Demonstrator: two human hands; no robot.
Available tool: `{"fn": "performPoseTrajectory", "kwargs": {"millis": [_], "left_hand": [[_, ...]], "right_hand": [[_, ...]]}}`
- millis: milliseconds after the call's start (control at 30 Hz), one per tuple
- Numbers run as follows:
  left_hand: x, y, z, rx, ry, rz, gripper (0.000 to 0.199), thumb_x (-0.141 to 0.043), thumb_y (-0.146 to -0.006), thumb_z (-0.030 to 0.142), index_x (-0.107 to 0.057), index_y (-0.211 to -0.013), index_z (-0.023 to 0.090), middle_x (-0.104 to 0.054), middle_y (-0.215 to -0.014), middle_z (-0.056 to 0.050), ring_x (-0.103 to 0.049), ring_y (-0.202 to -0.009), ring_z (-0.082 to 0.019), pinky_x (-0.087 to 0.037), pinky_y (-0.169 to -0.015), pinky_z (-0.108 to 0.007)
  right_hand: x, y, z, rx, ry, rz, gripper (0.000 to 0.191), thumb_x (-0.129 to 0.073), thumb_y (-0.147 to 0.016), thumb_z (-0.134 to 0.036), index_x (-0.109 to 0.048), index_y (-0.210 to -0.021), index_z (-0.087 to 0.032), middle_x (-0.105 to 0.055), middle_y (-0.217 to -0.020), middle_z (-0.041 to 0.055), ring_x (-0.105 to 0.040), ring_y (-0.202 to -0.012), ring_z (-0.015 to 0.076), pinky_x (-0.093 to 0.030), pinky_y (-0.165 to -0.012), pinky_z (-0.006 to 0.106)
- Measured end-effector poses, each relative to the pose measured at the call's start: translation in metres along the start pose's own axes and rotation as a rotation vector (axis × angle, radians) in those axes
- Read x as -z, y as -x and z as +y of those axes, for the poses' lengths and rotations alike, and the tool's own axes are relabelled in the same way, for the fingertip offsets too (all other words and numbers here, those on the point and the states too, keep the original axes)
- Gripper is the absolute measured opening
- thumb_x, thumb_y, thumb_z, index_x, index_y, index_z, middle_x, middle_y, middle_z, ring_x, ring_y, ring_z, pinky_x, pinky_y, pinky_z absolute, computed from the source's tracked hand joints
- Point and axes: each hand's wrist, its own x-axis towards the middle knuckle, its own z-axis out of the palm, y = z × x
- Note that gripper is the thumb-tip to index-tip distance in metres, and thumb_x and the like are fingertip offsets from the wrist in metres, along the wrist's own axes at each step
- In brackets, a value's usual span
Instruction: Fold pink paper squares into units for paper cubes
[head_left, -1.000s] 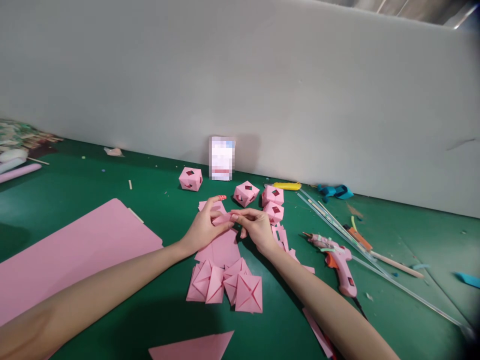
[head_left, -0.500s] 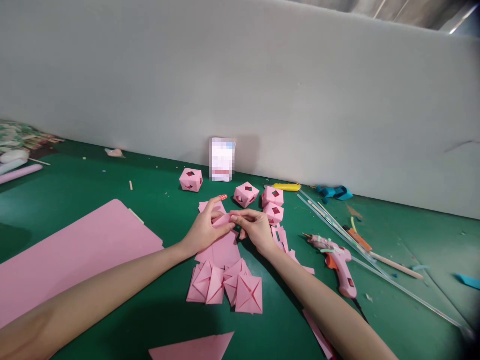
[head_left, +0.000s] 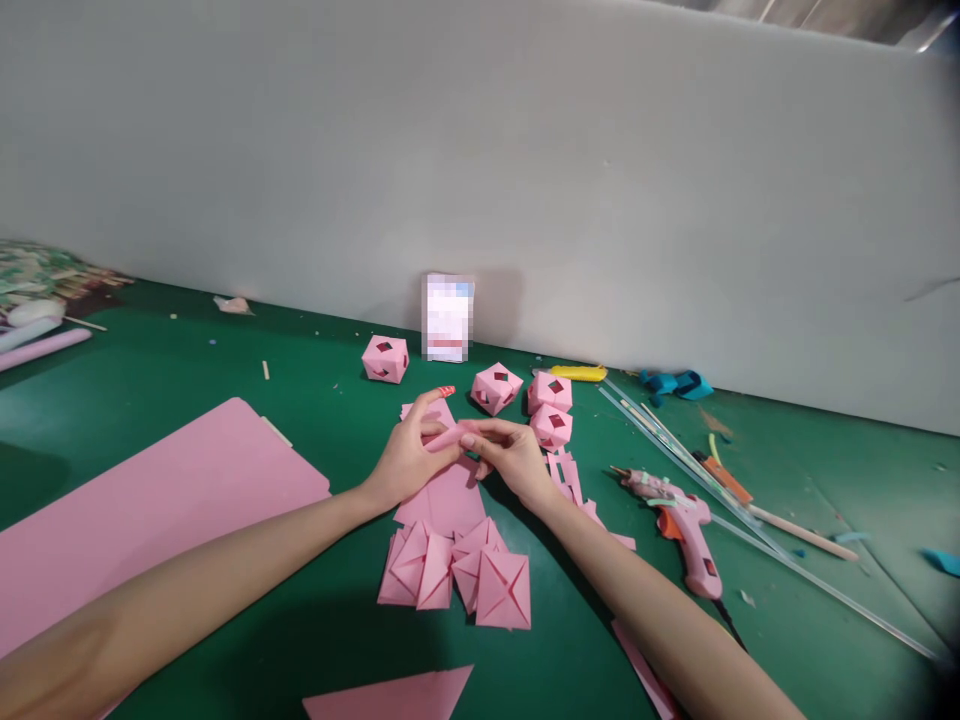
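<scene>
Between my two hands is a small piece of pink paper (head_left: 448,437), pinched at both ends. My left hand (head_left: 409,452) grips its left side, thumb along the near edge and index finger raised. My right hand (head_left: 512,455) has its thumb and fingertips closed on the right end. Under them lie flat pink paper sheets (head_left: 442,500). Closer to me rest several folded pink paper squares (head_left: 503,590) with their corners turned to the middle. Beyond the hands stand several hollow pink paper shapes (head_left: 496,388) with diamond-shaped holes. Part of the held paper is hidden by fingers.
Large pink sheets (head_left: 172,500) cover the left side. To the right lie a pink glue gun (head_left: 686,525), clear glue sticks (head_left: 660,440) and a yellow cutter (head_left: 577,373). A blurred card (head_left: 448,318) leans on the grey wall (head_left: 300,180). A pink triangle (head_left: 390,697) lies in front.
The whole view has shifted slightly, so things appear a little further right. Both hands keep their grip on the paper, with only a slight movement of the fingers.
</scene>
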Motion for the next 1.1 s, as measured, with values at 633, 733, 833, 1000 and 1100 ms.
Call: {"fn": "performPoseTrajectory", "kwargs": {"millis": [633, 733, 833, 1000, 1100], "left_hand": [[0.0, -0.0029, -0.0013, 0.058, 0.051, 0.031, 0.068, -0.08, -0.075, 0.043, -0.053, -0.133, 0.021, -0.073, -0.106, -0.01, -0.07, -0.103, -0.031, -0.053, -0.086, -0.039], [-0.0003, -0.004, -0.0003, 0.06, 0.114, 0.038, 0.068, -0.08, -0.074, 0.043, -0.053, -0.131, 0.019, -0.074, -0.1, -0.009, -0.072, -0.092, -0.028, -0.055, -0.08, -0.037], [-0.0007, -0.0051, 0.0016, 0.063, 0.237, 0.072, 0.067, -0.083, -0.071, 0.041, -0.054, -0.127, 0.018, -0.075, -0.096, -0.008, -0.073, -0.084, -0.024, -0.055, -0.074, -0.033], [-0.0011, -0.0065, 0.0028, 0.136, 0.44, 0.113, 0.074, -0.085, -0.069, 0.037, -0.047, -0.129, 0.018, -0.076, -0.08, -0.004, -0.074, -0.075, -0.021, -0.057, -0.075, -0.032], [-0.0007, -0.0068, 0.0013, 0.15, 0.465, 0.129, 0.074, -0.085, -0.068, 0.037, -0.046, -0.128, 0.018, -0.074, -0.076, -0.002, -0.073, -0.07, -0.019, -0.056, -0.071, -0.029]], "right_hand": [[0.0023, -0.0004, 0.0008, 0.001, 0.19, 0.078, 0.037, -0.078, -0.074, -0.052, -0.067, -0.072, -0.017, -0.053, -0.05, -0.0047, -0.038, -0.035, 0.0063, -0.023, -0.035, 0.021], [0.0025, -0.0011, -0.0001, 0.008, 0.175, 0.098, 0.038, -0.077, -0.075, -0.054, -0.066, -0.073, -0.017, -0.049, -0.048, -0.0061, -0.039, -0.036, 0.007, -0.024, -0.036, 0.021], [0.0033, -0.0008, -0.0019, 0.019, 0.157, 0.129, 0.038, -0.076, -0.076, -0.053, -0.064, -0.074, -0.017, -0.048, -0.05, -0.0064, -0.038, -0.037, 0.0065, -0.023, -0.038, 0.021], [0.0026, -0.0005, -0.0006, 0.021, 0.172, 0.109, 0.041, -0.076, -0.075, -0.055, -0.058, -0.071, -0.019, -0.048, -0.049, -0.0069, -0.043, -0.039, 0.0084, -0.028, -0.04, 0.021], [0.002, -0.0009, 0.0024, 0.015, 0.226, 0.061, 0.043, -0.076, -0.075, -0.057, -0.054, -0.071, -0.02, -0.054, -0.05, -0.005, -0.052, -0.042, 0.0118, -0.032, -0.041, 0.022]]}}
